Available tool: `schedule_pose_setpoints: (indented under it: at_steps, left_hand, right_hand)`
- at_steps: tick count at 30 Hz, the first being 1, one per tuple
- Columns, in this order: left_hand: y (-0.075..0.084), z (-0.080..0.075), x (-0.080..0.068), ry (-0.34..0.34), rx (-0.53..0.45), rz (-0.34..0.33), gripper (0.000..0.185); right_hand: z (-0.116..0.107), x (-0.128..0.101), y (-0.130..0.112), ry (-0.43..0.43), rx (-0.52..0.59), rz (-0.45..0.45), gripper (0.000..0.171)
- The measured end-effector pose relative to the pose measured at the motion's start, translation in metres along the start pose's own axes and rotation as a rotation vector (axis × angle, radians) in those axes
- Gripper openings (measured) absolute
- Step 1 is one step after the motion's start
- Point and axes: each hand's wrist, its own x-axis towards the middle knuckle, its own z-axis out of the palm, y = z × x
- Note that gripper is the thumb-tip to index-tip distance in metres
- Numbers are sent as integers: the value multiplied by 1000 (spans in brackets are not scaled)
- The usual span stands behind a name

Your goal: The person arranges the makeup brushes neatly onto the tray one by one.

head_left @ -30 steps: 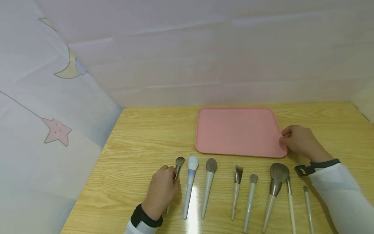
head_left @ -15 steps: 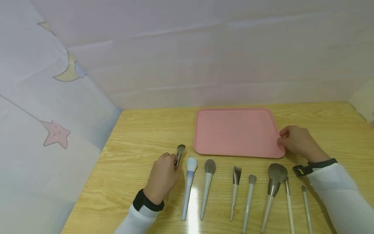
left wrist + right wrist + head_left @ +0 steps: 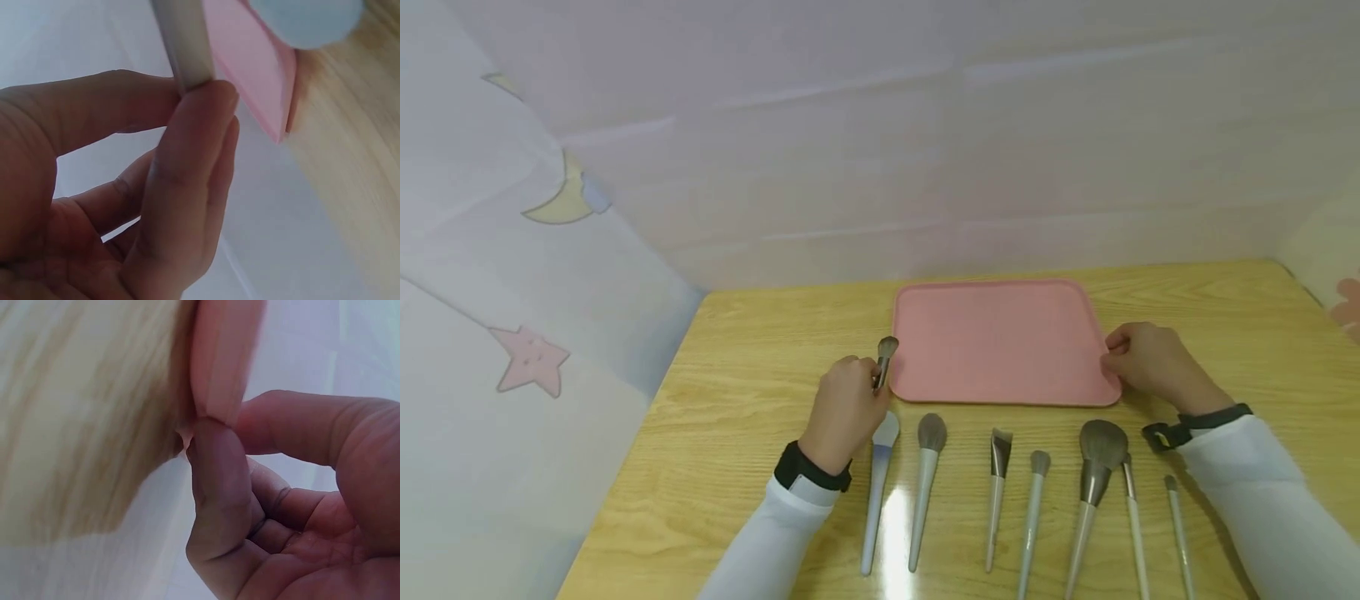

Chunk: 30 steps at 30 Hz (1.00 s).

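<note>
In the head view my left hand (image 3: 847, 413) holds a small makeup brush (image 3: 886, 352), its dark bristles pointing away beside the tray's left edge. Thumb and fingers pinch the pale brush handle (image 3: 186, 44) in the left wrist view. A pink rectangular tray (image 3: 992, 342) lies on the wooden table. At its right side, my right hand (image 3: 1156, 358) grips the tray near the front corner. Close up in the right wrist view, the thumb and a finger pinch the tray's rim (image 3: 219, 369). My left hand overlaps the white head of a blue-handled brush (image 3: 877, 500).
A row of makeup brushes lies in front of the tray, among them a grey-headed brush (image 3: 929, 467), an angled brush (image 3: 998, 475) and a large fluffy brush (image 3: 1101, 454). A thin brush (image 3: 1177, 517) lies near my right sleeve. Pale cloth (image 3: 880, 167) hangs behind the table (image 3: 760, 358).
My left hand has lifted the small brush from the left end of the row and carried it forward and right, to the tray's left edge. My right hand keeps its grip on the tray.
</note>
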Motion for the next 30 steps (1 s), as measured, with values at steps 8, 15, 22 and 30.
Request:
schedule_pose_setpoints:
  at_steps: [8, 15, 22, 30]
  left_hand:
    - [4, 11, 20, -23, -109, -48, 8]
    - [9, 18, 40, -26, -161, -101, 7]
    - [10, 22, 59, -32, -169, -134, 7]
    - [8, 20, 77, -18, -161, -182, 9]
  right_hand:
    - [-1, -2, 0, -1, 1, 5, 38]
    - [-2, -3, -3, 11, -6, 3, 37]
    - [2, -4, -4, 19, 5, 7, 38]
    - [0, -8, -5, 16, 7, 11, 39]
